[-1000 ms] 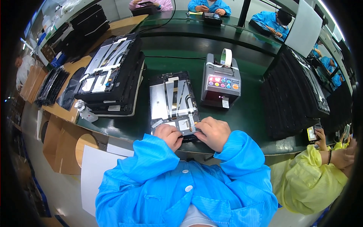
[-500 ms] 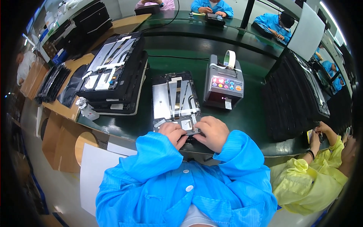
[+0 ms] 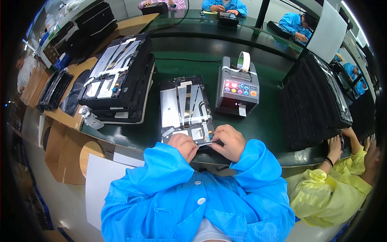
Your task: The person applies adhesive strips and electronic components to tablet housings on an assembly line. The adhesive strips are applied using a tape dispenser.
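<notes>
In front of me on the green table lies a tablet panel, its back side up, with silver plates, dark ribbon cables and white tape strips showing. At its near edge a thin dark strip with a light rim spans the gap between my hands. My left hand is closed with fingertips pressed together at the strip's left end. My right hand pinches its right end between thumb and bent fingers. Whether the strip is loose or part of the panel's edge cannot be told. My fingers hide both corners.
A grey label dispenser with a white tape loop stands behind right. Stacked tablet panels rise at left, and a tall black stack at right. A co-worker's yellow sleeve is close on my right; other people sit across the table.
My right hand has shifted slightly right and its index finger has come off the panel's face. The strip between my hands shows more clearly. The view has moved a little.
</notes>
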`<act>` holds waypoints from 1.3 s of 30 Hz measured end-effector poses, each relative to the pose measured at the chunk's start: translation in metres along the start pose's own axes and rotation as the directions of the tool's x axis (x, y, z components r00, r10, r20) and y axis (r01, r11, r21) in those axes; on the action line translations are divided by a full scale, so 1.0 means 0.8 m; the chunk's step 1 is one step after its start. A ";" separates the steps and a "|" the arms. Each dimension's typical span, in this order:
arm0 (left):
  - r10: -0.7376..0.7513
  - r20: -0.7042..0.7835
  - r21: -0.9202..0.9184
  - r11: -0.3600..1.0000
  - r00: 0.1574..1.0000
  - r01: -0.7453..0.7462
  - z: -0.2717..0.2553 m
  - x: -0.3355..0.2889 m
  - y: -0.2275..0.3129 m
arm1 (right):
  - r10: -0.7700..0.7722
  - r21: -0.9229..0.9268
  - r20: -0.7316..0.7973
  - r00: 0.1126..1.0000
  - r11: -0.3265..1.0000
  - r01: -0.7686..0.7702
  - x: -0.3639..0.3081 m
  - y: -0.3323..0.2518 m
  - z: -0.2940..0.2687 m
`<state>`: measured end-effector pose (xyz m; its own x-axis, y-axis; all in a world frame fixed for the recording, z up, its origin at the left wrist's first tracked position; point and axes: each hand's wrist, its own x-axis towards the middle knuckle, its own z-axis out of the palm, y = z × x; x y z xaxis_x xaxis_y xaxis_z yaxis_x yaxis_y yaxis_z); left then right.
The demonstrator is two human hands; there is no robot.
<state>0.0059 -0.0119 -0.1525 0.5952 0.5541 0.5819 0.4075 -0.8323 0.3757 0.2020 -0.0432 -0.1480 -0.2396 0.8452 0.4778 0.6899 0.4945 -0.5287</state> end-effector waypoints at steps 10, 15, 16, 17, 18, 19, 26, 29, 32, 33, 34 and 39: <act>-0.077 -0.024 0.028 0.997 0.997 0.077 -0.001 0.002 0.005 | -0.035 -0.035 -0.026 0.999 0.999 0.034 0.004 -0.004 -0.001; -0.059 -0.038 0.037 0.998 0.998 0.060 0.002 0.002 0.001 | -0.083 -0.091 -0.044 0.996 0.993 0.079 0.009 -0.011 -0.002; -0.069 -0.037 0.028 0.997 0.997 0.070 0.002 0.001 0.001 | -0.097 -0.099 -0.039 0.994 0.991 0.093 0.011 -0.013 -0.004; -0.080 -0.035 0.019 0.997 0.996 0.080 0.002 0.000 0.000 | -0.112 -0.107 -0.034 0.993 0.988 0.108 0.012 -0.015 -0.005; -0.080 -0.035 0.018 0.997 0.996 0.080 0.003 -0.001 -0.002 | -0.111 -0.107 -0.034 0.993 0.988 0.107 0.013 -0.016 -0.005; -0.088 -0.055 0.012 0.996 0.995 0.089 0.004 -0.002 -0.004 | -0.141 -0.122 -0.027 0.990 0.983 0.137 0.015 -0.017 -0.005; -0.142 -0.014 -0.027 0.990 0.990 0.142 -0.003 -0.003 -0.004 | -0.251 -0.170 0.012 0.968 0.953 0.249 0.023 -0.023 -0.001; -0.128 -0.002 -0.037 0.991 0.992 0.128 -0.004 -0.003 -0.005 | -0.291 -0.181 0.028 0.956 0.939 0.291 0.029 -0.029 0.005; -0.102 -0.017 -0.033 0.994 0.995 0.101 -0.006 -0.003 -0.005 | -0.314 -0.199 0.001 0.950 0.931 0.308 0.030 -0.033 0.007; -0.101 -0.018 -0.034 0.994 0.995 0.100 -0.007 -0.002 -0.004 | -0.314 -0.200 0.002 0.949 0.930 0.308 0.029 -0.032 0.004; -0.105 -0.035 -0.041 0.994 0.994 0.103 -0.007 -0.001 -0.002 | -0.284 -0.207 0.024 0.959 0.937 0.282 0.026 -0.029 -0.003; -0.082 -0.047 -0.059 0.995 0.996 0.079 -0.011 -0.002 0.000 | -0.104 -0.309 0.016 0.994 0.945 0.104 0.005 -0.012 -0.037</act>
<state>-0.0012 -0.0126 -0.1475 0.5267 0.6189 0.5827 0.4118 -0.7855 0.4620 0.2143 -0.0503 -0.1202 -0.3205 0.7924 0.5190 0.8386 0.4922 -0.2335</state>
